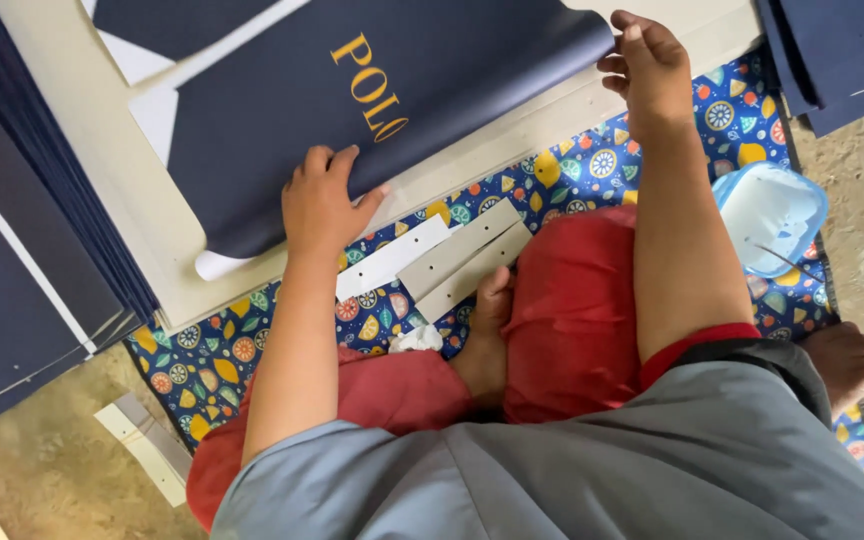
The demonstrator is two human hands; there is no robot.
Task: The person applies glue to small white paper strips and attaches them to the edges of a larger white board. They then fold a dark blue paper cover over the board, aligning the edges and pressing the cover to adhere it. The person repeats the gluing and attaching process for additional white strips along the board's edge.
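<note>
Navy sheet [282, 120] under left hand [320, 205], right hand [650, 65] (far edge)

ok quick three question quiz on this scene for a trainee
1. True or false: the left hand presses flat on the navy sheet.
2. Where is the right hand? A) at the sheet's far edge B) on the blue plastic container C) on the patterned mat
3. What lies on the mat just in front of the board?

Key: 1 true; 2 A; 3 pale card strips
</note>
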